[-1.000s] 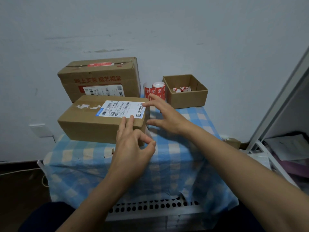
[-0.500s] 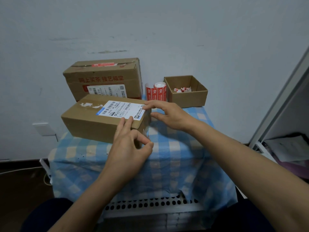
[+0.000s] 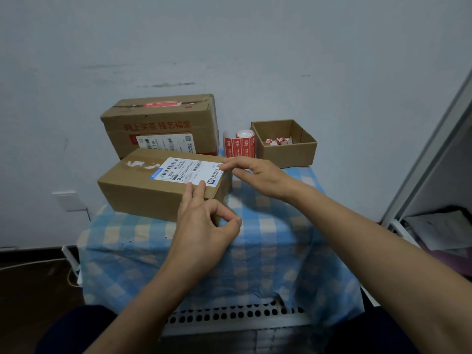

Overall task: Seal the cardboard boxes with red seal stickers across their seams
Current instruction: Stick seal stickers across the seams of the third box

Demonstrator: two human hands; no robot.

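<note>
A closed cardboard box [image 3: 143, 186] with a white shipping label lies on the checked cloth near me. My left hand [image 3: 204, 223] rests two fingertips on the box's near right top edge, thumb and forefinger pinched together. My right hand [image 3: 258, 175] touches the box's far right top corner with its fingertips. Whether either hand holds a sticker I cannot tell. Behind stands a larger cardboard box [image 3: 163, 123] with a red seal sticker [image 3: 161, 105] along its top seam. A roll of red seal stickers [image 3: 241, 144] stands to its right.
A small open cardboard box [image 3: 286, 152] with crumpled red-and-white scraps sits at the back right. The blue-checked cloth [image 3: 268, 251] covers a small table against a grey wall. A white frame and shelf with papers [image 3: 439, 231] stand at the right.
My right hand has drawn in from beside the box to touch its far right top corner. The view has shifted slightly. The left hand stays on the near edge.
</note>
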